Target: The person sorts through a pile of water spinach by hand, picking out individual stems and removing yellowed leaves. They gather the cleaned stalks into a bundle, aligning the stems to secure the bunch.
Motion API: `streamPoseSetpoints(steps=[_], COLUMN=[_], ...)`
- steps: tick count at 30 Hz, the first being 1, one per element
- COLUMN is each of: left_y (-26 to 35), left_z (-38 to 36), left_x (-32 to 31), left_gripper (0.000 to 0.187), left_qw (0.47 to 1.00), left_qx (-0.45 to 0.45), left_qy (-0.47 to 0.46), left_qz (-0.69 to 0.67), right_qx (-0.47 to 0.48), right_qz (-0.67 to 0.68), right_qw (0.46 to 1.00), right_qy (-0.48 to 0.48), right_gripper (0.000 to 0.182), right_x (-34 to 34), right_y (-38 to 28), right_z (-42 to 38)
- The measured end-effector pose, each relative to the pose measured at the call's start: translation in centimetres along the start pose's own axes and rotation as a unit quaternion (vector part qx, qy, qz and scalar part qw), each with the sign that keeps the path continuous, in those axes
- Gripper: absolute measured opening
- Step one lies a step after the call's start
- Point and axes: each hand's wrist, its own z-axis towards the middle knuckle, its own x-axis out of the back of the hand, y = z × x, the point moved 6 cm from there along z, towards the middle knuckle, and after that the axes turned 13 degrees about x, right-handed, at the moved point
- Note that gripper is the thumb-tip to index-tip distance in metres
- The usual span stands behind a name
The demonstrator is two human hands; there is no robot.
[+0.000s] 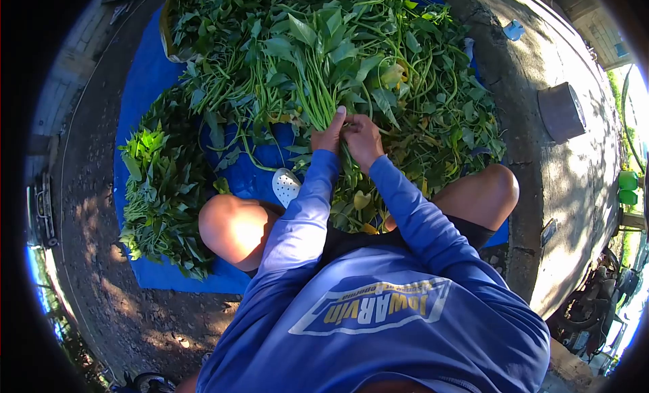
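Observation:
My left hand is closed round the stems of a bunch of leafy greens, whose leaves point away from me. Right beside it, my right hand has its fingers curled in at the stems; what they pinch is too small to make out. A large heap of loose greens spreads beyond and to the right of my hands, with some yellowed leaves in it. On the left lies a row of greens with their leaves laid together.
A blue tarp lies under the greens. Between my knees is a white perforated shoe. A concrete ledge runs along the right, bearing a dark cylindrical container and a small light-blue object.

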Motion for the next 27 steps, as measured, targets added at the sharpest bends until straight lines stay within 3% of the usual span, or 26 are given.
streamPoseSetpoints(steps=[1,4,5,6,8,10,12,14,16,17,18,20,21,22,24,27], left_y=[-0.2,0.4,1.1,1.8,2.3,4.2,4.6,6.0,6.9,7.9,7.9,9.7,11.2,12.2,13.9,16.5], left_z=[-0.3,0.2,0.4,0.2,-1.2,-4.0,-6.2,-8.0,-9.7,-9.5,-8.5,-7.7,-7.7,-7.7,-7.4,-7.8], left_x=[0.1,2.9,3.1,3.3,3.0,0.8,-0.1,-1.3,-2.1,-2.8,-2.1,-1.1,-0.9,-0.5,-0.1,-1.6], left_gripper=[0.057,0.046,0.046,0.045,0.044,0.042,0.039,0.034,0.028,0.022,0.025,0.03,0.03,0.03,0.03,0.025], left_qw=[1.0,0.975,0.969,0.961,0.956,0.966,0.969,0.957,0.932,0.915,0.928,0.958,0.965,0.971,0.975,0.977], left_qx=[0.008,0.053,0.024,-0.006,-0.033,-0.036,0.018,0.063,0.119,0.011,0.036,0.085,0.082,0.081,0.066,0.028], left_qy=[0.013,0.093,0.108,0.124,0.11,0.05,-0.062,-0.16,-0.241,-0.282,-0.276,-0.2,-0.166,-0.133,-0.15,-0.147], left_qz=[0.006,0.195,0.221,0.248,0.269,0.252,0.238,0.235,0.242,0.289,0.247,0.187,0.184,0.18,0.15,0.151], right_qx=[0.009,-0.046,0.001,0.064,0.173,0.226,0.187,0.151,0.037,0.021,0.002,0.029,0.088,0.143,0.277,0.202], right_qz=[0.026,-0.061,-0.179,-0.182,-0.182,-0.07,-0.013,0.027,0.174,0.149,0.129,0.274,0.082,-0.113,-0.063,-0.057], right_qw=[0.999,0.978,0.97,0.976,0.967,0.967,0.967,0.962,0.976,0.987,0.992,0.961,0.993,0.983,0.956,0.974], right_qy=[0.018,-0.192,-0.165,-0.102,0.031,0.097,0.173,0.224,0.123,0.059,-0.009,-0.022,0.006,0.037,0.069,-0.083], right_gripper=[0.034,0.034,0.03,0.029,0.026,0.03,0.034,0.039,0.038,0.037,0.036,0.033,0.038,0.049,0.028,0.02], right_x=[-0.3,0.1,1.5,2.1,3.3,3.2,4.4,4.5,2.1,1.6,1.1,2.7,6.0,8.9,11.5,11.1], right_y=[0.3,2.2,-0.8,-4.4,-10.4,-13.5,-13.7,-8.4,-6.7,-5.4,-4.0,-8.3,-11.0,-13.3,-18.1,-21.2], right_z=[-0.3,-0.5,-0.2,1.3,3.1,6.6,10.7,16.0,16.2,17.3,17.5,16.1,16.6,16.2,11.5,2.3])
